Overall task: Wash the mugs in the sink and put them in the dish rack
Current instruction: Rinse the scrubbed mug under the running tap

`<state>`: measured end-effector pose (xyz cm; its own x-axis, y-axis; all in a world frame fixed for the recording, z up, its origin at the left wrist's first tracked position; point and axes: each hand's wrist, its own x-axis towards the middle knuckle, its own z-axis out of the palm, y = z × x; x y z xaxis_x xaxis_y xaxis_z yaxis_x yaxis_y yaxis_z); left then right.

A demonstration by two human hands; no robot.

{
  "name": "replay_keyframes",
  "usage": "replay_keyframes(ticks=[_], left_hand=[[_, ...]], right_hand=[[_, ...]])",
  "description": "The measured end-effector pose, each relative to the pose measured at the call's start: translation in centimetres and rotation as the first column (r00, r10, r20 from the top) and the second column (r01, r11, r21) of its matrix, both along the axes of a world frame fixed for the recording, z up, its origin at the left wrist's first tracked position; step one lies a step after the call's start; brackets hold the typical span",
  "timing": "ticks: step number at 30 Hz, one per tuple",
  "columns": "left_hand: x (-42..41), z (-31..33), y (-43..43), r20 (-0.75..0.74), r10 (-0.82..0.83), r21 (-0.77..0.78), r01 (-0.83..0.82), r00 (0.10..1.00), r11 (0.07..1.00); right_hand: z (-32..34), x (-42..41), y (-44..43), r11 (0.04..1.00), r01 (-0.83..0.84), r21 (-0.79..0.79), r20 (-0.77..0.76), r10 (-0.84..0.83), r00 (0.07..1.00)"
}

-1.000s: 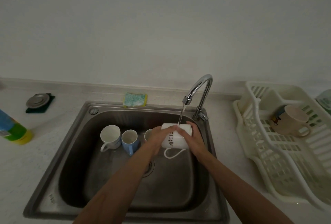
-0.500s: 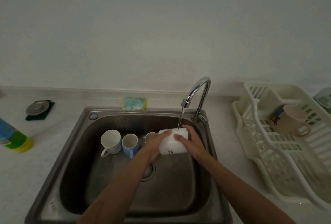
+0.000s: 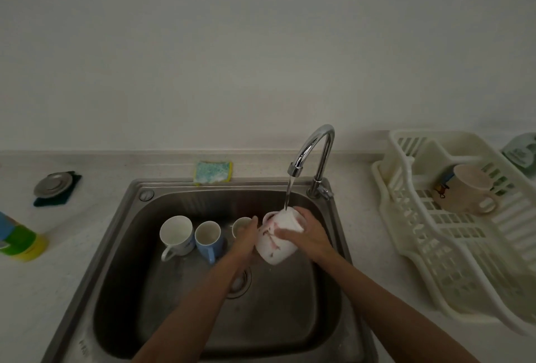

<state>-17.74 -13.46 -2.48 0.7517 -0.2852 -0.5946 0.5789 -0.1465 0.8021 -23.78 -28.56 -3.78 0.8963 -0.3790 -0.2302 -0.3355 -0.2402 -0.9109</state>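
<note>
White mug (image 3: 275,242) rotated, handle now up-left; my right hand (image 3: 311,236) clasps it, left hand (image 3: 246,236) pressed flat; dish rack (image 3: 452,249) lies rightward

Honestly, nothing here is readable. The white mug (image 3: 275,242) has dark marks on its side, but they're too blurry to make out. Same goes for the label on the bottle (image 3: 20,242) and a faint stamp on the sink (image 3: 84,346) rim.

White mug (image 3: 274,249) between left hand (image 3: 246,236) and right hand (image 3: 313,239), under tap (image 3: 317,142)
</note>
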Motion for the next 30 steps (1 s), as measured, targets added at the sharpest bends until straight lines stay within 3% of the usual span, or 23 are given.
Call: replay_keyframes(ticks=[3, 9, 10, 13, 16, 21, 23, 27, 30], left_hand=[[1.5, 0.0, -0.2, 0.219, -0.223, 0.135, 0.197, 0.95, 0.971], [3.7, -0.7, -0.9, 0.275, -0.557, 0.337, 0.464, 0.784, 0.819], [3.7, -0.6, -1.0, 0.298, -0.525, 0.314, 0.437, 0.797, 0.843], [3.3, -0.6, -0.9, 0.294, -0.249, 0.053, 0.244, 0.923, 0.968], [3.5, -0.6, -0.9, 0.33, -0.167, 0.12, 0.134, 0.929, 0.984], [3.3, -1.6, -1.3, 0.389, -0.302, 0.314, 0.183, 0.87, 0.932], [3.1, -1.6, -1.4, 0.395, -0.271, 0.325, 0.142, 0.878, 0.935], [3.4, -2.0, -1.3, 0.36, -0.135, 0.3, 0.023, 0.923, 0.954], [3.1, -2.3, -1.5, 0.352, -0.203, 0.323, 0.086, 0.914, 0.943]], right_hand=[[1.0, -0.2, -1.0, 0.978, -0.188, -0.085, -0.03, 0.186, 0.982], [4.1, 0.2, -2.7, 0.897, -0.442, -0.023, -0.084, 0.439, 0.895], [4.6, 0.3, -2.7, 0.891, -0.454, 0.009, -0.078, 0.453, 0.888], [4.5, 0.4, -2.4, 0.921, -0.37, 0.123, -0.031, 0.376, 0.926], [3.4, 0.6, -2.1, 0.943, -0.224, 0.245, 0.028, 0.224, 0.974], [2.5, 2.6, -0.8, 0.994, 0.007, 0.108, -0.095, 0.003, 0.995], [2.0, 3.1, -0.9, 0.986, 0.081, 0.145, -0.124, -0.063, 0.99], [1.3, 2.6, -1.6, 0.926, 0.099, 0.365, -0.137, -0.052, 0.989], [0.8, 2.3, -1.6, 0.927, 0.067, 0.369, -0.148, -0.013, 0.989]])
